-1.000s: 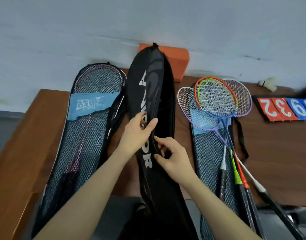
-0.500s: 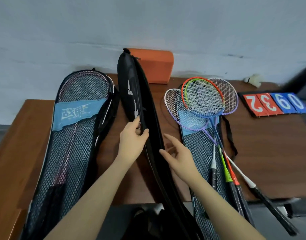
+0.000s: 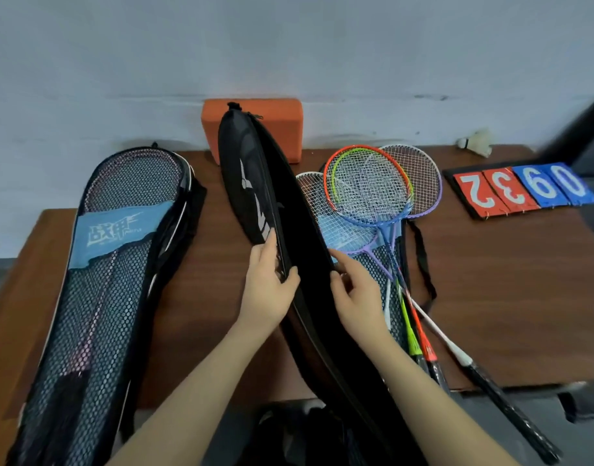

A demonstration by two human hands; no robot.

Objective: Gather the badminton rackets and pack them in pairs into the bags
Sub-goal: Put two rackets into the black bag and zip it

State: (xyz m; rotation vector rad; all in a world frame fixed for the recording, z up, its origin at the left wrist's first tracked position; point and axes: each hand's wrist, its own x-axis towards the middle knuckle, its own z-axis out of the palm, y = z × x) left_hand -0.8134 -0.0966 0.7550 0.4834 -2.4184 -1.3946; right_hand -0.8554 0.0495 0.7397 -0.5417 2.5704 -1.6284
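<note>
A person is spreading the zipper mouth of a long black fabric racket bag [image 3: 255, 183] lying on the brown wooden table [image 3: 490, 297]: the left hand [image 3: 268, 287] is pinching one edge, the right hand [image 3: 353, 290] is curling its fingers over the other. Loose rackets with orange, green, blue and purple frames [image 3: 369, 190] are lying just right, atop a mesh bag [image 3: 373, 264]; another mesh bag with a blue label [image 3: 114, 257] is resting at left. The soft cloth will likely sag, so gripping beside the zipper suits; the rackets look light, best taken by their handles.
</note>
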